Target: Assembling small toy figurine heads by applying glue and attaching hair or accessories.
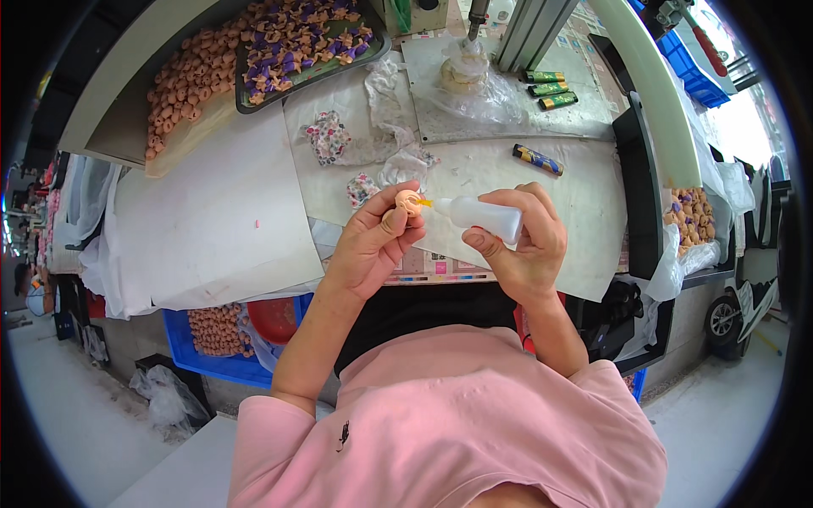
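Peach molded piece (408,201) pinched in left hand (378,234), right hand (533,239) gripping a whitish squeeze bottle (489,219), yellow tip (426,203) near the piece.

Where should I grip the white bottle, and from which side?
Grip the white bottle by its wide body, probably from the right, as the right hand does: it is held sideways, its narrow yellow tip pointing left at the peach piece, so that end is best left free.
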Motion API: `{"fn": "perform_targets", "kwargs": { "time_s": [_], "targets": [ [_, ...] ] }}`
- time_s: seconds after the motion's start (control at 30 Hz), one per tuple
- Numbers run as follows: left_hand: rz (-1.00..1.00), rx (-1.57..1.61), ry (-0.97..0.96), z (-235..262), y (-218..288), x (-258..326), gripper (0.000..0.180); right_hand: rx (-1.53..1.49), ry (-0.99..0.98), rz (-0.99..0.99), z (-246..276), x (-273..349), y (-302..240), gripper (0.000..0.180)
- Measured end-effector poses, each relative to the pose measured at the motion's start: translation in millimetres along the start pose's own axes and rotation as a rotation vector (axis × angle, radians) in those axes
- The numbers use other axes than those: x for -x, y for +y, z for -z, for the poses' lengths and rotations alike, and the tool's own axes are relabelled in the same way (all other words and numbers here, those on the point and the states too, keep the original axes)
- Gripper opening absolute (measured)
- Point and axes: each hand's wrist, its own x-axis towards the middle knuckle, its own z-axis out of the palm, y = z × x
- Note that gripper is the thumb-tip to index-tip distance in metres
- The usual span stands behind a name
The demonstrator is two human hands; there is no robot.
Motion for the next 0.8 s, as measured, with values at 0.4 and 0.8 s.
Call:
{"fn": "perform_targets", "kwargs": {
  "time_s": [0.4, 0.8],
  "targets": [
    [-0.024, 0.018, -0.026, 1, -3, -1, 0.041, 0.058, -0.007, -0.02, 10, 2, -6, 0.035],
    [-0.021, 0.019, -0.015, -2, -3, -1, 0.04, 0.028, 0.016, 0.013, 8, 3, -6, 0.036]
  ]
}}
